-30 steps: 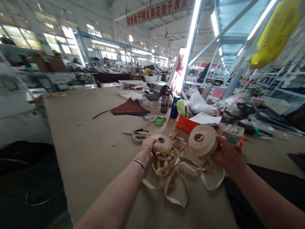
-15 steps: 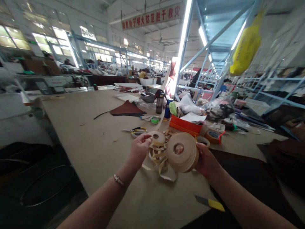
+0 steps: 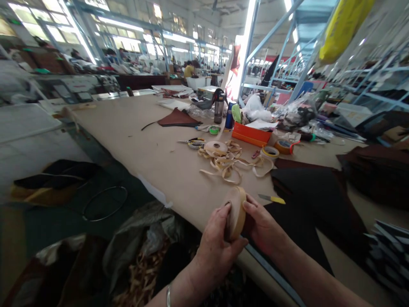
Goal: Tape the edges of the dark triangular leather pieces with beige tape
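Both my left hand (image 3: pixel 217 243) and my right hand (image 3: pixel 260 224) grip a wide roll of beige tape (image 3: pixel 237 212), held edge-on over the near edge of the table. A smaller beige tape roll (image 3: pixel 215 148) lies flat on the tan-covered cutting table (image 3: pixel 128 136), beyond my hands. Around it spreads a tangle of loose tape strips (image 3: pixel 223 164). A yellow-handled utility knife (image 3: pixel 271 199) rests close to my right hand, beside black leather panels (image 3: pixel 306 200). Pliers (image 3: pixel 192 143) lie left of the small roll.
An orange box (image 3: pixel 251 134), a water bottle (image 3: pixel 219 106) and a blue can (image 3: pixel 229 116) stand at the table's far side. A brown leather piece (image 3: pixel 177 118) lies to the left. A plastic bag of scraps (image 3: pixel 143 251) sits below the near edge.
My hands have brought the wide roll down toward me and turned it edge-on. My left hand has left the small roll and now grips the wide one. The view has tilted downward.
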Demonstrator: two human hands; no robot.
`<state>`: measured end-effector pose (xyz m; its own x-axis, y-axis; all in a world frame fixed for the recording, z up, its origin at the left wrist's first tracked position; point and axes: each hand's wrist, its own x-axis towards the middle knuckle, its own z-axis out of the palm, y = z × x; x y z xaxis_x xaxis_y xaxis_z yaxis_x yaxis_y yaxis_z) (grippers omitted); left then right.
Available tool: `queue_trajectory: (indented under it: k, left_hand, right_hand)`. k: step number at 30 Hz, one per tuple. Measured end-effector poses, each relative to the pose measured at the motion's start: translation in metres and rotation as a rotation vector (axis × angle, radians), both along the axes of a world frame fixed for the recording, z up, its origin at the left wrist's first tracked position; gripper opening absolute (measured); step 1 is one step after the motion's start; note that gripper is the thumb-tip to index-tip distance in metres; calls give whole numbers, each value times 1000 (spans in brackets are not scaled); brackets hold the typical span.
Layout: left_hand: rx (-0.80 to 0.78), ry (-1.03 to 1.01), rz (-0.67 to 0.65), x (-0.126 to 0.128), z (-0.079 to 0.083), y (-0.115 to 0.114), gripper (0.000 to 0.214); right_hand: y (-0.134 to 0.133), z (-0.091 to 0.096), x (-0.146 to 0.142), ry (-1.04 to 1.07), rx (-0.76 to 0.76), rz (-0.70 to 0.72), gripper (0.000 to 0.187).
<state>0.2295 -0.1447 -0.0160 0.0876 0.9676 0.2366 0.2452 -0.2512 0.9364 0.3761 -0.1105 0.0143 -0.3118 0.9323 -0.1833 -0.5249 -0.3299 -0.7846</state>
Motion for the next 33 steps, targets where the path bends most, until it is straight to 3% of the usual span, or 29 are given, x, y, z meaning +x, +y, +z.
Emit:
queue_trajectory:
  k: [5,13,20,28,33]
  left_hand:
    - [-240,-314,-128,-19,15,-29,69]
    - [-326,-674,-192,-26,17,-64,60]
    - [-311,-738,-186,-22,11,-88,62]
    - [-298,-752,-175,-22,9,-114,65]
    - [-253,-719,-175,-22,5,-127,66]
  right_hand:
    - [-20,6,-16,17,-6,93,41]
    - [-52,10,-18,17,-41,221,50]
    - [-74,2,-12,-41,70,270,80]
    - [-92,-6,-11,-366,318,245,74]
    - [-106,-2,-13,-412,384,213,73]
